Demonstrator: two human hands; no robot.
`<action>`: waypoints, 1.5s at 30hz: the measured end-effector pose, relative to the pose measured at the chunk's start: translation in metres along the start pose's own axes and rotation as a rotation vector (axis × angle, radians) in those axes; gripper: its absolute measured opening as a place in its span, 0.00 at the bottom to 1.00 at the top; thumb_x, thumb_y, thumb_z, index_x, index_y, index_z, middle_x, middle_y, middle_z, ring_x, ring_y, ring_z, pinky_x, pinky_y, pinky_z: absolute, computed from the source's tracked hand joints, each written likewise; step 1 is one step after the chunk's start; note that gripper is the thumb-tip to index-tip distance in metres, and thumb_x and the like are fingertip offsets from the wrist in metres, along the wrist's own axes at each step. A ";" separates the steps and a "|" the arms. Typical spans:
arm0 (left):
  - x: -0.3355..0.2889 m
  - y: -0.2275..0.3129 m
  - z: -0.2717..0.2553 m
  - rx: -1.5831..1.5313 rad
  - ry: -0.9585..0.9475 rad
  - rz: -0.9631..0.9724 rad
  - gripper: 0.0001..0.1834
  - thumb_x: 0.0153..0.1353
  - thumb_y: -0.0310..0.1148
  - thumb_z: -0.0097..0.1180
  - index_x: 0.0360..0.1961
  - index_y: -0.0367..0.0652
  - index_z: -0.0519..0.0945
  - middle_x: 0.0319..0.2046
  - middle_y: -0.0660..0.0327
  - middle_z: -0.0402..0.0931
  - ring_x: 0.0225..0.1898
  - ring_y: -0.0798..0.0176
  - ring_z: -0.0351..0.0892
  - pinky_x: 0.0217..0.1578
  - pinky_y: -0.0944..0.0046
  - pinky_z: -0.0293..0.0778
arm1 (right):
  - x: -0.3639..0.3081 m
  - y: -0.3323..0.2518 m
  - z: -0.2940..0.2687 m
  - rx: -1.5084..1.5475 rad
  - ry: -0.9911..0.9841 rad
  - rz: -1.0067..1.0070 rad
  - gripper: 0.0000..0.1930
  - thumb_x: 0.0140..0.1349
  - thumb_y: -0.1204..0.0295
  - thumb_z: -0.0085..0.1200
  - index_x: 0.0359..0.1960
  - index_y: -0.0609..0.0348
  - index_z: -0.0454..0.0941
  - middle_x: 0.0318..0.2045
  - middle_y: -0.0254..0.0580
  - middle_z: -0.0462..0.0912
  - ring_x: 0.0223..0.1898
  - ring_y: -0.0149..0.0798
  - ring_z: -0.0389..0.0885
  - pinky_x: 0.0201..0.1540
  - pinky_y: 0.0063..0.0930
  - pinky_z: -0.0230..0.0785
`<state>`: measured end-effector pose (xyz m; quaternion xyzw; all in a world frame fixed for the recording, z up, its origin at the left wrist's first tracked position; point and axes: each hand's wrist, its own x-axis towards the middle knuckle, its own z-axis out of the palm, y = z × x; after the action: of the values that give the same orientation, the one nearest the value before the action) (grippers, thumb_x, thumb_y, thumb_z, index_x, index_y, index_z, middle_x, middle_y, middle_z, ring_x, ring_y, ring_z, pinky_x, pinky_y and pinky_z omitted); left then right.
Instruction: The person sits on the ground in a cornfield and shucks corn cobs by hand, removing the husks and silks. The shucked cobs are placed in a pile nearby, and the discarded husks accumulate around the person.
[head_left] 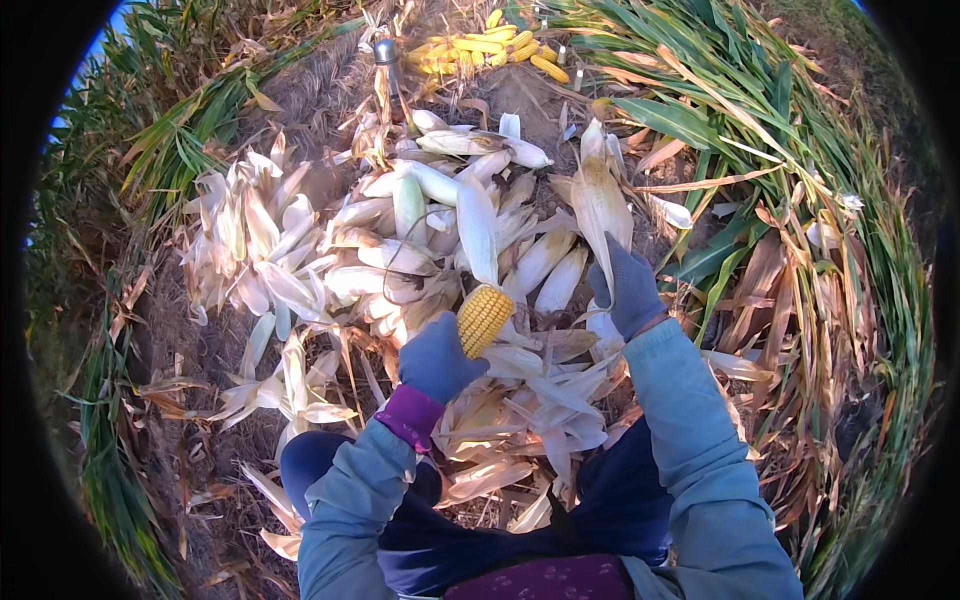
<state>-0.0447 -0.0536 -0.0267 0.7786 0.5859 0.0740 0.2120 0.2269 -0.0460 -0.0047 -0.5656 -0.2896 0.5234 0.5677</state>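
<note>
My left hand [437,358], in a grey glove, is closed around the lower end of a bare yellow corn cob [485,318]. To the right, my gloved right hand [630,292] grips a pale dry corn husk [602,200] that stands up in front of it. Its fingertips are partly hidden by the husk. Just beyond both hands lies a heap of corn ears still in their husks [478,230]. Loose peeled husks [560,405] cover the ground between my knees, below the cob.
Several bare yellow cobs [490,45] are piled at the far side. A bottle-like thing with a grey cap [385,52] stands left of them. Discarded husks [250,235] lie to the left. Green cut cornstalks [800,150] curve along the right, with more at the left [110,470].
</note>
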 end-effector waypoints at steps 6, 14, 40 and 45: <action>0.000 0.010 -0.013 -0.266 0.045 -0.065 0.34 0.35 0.47 0.67 0.41 0.39 0.69 0.35 0.47 0.76 0.37 0.47 0.78 0.36 0.51 0.72 | 0.023 0.016 -0.041 -1.363 0.066 -0.164 0.30 0.47 0.56 0.60 0.53 0.52 0.69 0.45 0.52 0.76 0.47 0.54 0.76 0.50 0.39 0.68; -0.001 0.028 -0.004 0.032 0.212 0.164 0.34 0.33 0.44 0.68 0.41 0.41 0.70 0.34 0.52 0.71 0.36 0.48 0.74 0.35 0.52 0.71 | -0.001 0.032 0.040 -0.617 -0.283 -0.309 0.32 0.52 0.56 0.61 0.54 0.63 0.68 0.45 0.50 0.78 0.45 0.41 0.77 0.47 0.31 0.69; -0.017 0.038 0.018 -1.796 -0.982 -0.056 0.31 0.46 0.34 0.61 0.51 0.32 0.67 0.34 0.49 0.76 0.33 0.54 0.78 0.34 0.58 0.77 | -0.023 -0.029 0.066 0.440 -0.085 -0.101 0.24 0.66 0.52 0.42 0.16 0.54 0.66 0.12 0.30 0.63 0.13 0.25 0.56 0.18 0.20 0.51; -0.023 0.056 0.018 -1.942 -0.979 -0.220 0.33 0.49 0.40 0.62 0.52 0.34 0.66 0.35 0.50 0.74 0.33 0.53 0.76 0.35 0.58 0.76 | -0.010 -0.028 0.058 0.635 -0.156 -0.098 0.23 0.67 0.52 0.42 0.17 0.52 0.62 0.14 0.29 0.61 0.13 0.23 0.52 0.15 0.18 0.44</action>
<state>0.0044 -0.0927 -0.0167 0.1681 0.1963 0.1676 0.9514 0.1782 -0.0300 0.0357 -0.3043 -0.1813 0.6013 0.7162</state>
